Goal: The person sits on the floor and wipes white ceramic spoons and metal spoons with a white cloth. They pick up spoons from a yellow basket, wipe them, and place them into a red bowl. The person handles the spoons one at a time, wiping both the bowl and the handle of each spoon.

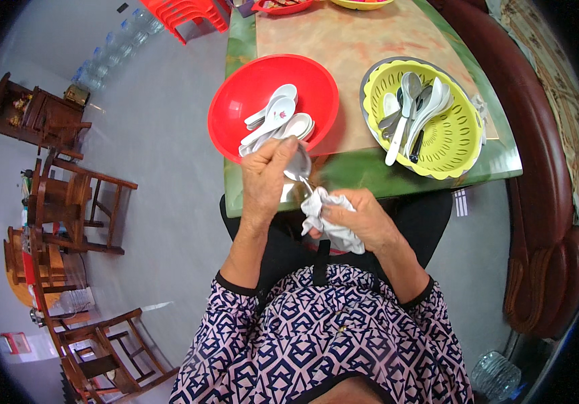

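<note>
Wooden chairs (60, 202) stand left of a green-edged table (363, 171). Near its close left corner sits a red bowl (235, 91) with white spoons (279, 111); near its close right corner, a yellow basket (461, 124) holds more spoons. At the close edge, the left hand (264, 176) pinches a metal spoon's (298, 163) round end. The right hand (365, 219) squeezes a white cloth (333, 232) around its handle.

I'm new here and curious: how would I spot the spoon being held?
Find the green-edged table, then the big red bowl on its left side. Just below it in the picture, the left hand grips a spoon by its head while the right hand holds white cloth at its handle. Unlike the bowl's white spoons, it is shiny metal, and only it is in hand.
</note>
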Demonstrator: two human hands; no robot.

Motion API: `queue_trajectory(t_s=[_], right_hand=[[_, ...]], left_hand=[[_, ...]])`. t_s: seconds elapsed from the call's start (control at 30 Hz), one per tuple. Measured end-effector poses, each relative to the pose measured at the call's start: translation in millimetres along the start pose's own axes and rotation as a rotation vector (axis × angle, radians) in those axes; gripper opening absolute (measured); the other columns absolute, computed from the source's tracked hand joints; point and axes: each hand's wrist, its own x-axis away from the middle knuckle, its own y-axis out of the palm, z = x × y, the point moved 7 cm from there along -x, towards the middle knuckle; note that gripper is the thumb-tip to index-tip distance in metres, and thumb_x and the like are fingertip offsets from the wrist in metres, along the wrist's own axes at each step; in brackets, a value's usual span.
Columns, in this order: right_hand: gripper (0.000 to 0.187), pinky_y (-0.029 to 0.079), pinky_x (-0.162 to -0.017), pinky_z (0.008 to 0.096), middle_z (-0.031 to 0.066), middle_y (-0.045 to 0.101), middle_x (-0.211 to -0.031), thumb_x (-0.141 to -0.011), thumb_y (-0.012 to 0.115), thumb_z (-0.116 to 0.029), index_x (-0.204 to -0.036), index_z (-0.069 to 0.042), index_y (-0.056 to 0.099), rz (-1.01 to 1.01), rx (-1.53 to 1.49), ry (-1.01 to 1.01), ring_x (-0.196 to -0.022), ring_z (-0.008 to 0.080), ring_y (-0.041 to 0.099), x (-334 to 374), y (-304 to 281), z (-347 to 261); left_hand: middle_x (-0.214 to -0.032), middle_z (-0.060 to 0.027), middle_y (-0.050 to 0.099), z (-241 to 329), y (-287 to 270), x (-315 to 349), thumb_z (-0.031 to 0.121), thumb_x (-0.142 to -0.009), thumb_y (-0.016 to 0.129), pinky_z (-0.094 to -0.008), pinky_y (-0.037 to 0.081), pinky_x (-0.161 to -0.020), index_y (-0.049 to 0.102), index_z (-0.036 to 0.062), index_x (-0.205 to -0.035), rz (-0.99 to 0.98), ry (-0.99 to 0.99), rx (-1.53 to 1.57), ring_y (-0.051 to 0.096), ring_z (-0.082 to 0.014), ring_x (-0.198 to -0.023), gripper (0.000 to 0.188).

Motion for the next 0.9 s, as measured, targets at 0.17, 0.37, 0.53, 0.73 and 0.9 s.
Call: queue_trajectory(t_s=[0.17,0.37,0.53,0.73,0.9], right_hand=[[0.023,0.047,-0.07,0.0221,0.0071,0.068,-0.087,-0.09,0.058,-0.017,-0.101,0.003,0.064,-0.017,-0.059,-0.013,-0.077,0.0092,0.061,17.1,13.5,18.7],[0.022,0.048,-0.071,0.0233,0.0084,0.067,-0.085,-0.09,0.057,-0.016,-0.097,0.004,0.063,-0.012,0.005,-0.022,-0.076,0.0115,0.062,9.4,15.1,5.3],[0.021,0.05,-0.066,0.0242,0.0087,0.066,-0.081,-0.09,0.058,-0.016,-0.095,0.004,0.062,-0.013,-0.06,-0.046,-0.072,0.0127,0.063,-20.3,14.2,-4.0],[0.024,0.049,-0.062,0.0232,0.0084,0.066,-0.081,-0.091,0.058,-0.019,-0.099,0.004,0.06,0.042,-0.131,-0.122,-0.07,0.0112,0.062,-29.9,13.3,-1.2],[0.023,0.047,-0.059,0.0215,0.008,0.066,-0.081,-0.091,0.056,-0.016,-0.102,0.004,0.058,0.21,0.056,-0.079,-0.069,0.0093,0.061,-3.7,8.2,4.6]], left_hand=[[-0.064,0.0021,0.057,2.2,-4.3,2.6,0.024,-0.092,0.058,-0.0199,0.036,-0.049,0.067,0.0004,-0.084,0.071,0.122,-0.159,0.045,-0.0033,-0.055,0.026],[-0.061,0.0014,0.056,-5.7,-5.2,5.1,0.028,-0.093,0.057,-0.0195,0.033,-0.04,0.066,0.0026,-0.08,0.111,0.163,-0.13,0.044,-0.0032,-0.047,0.03],[-0.066,0.0019,0.055,-4.2,1.6,13.9,0.022,-0.093,0.058,-0.0223,0.038,-0.053,0.064,-0.002,-0.081,0.118,0.192,-0.122,0.044,-0.0051,-0.06,0.027],[-0.06,-0.0005,0.052,10.3,1.4,20.3,0.013,-0.091,0.06,-0.0243,0.037,-0.05,0.061,-0.0027,-0.078,0.189,0.356,-0.266,0.042,-0.0055,-0.056,0.021],[-0.057,-0.0001,0.043,17.6,-2.0,14.0,0.007,-0.089,0.06,-0.0249,0.034,-0.048,0.05,-0.0026,-0.069,0.299,0.513,-0.285,0.035,-0.0061,-0.056,0.025]])
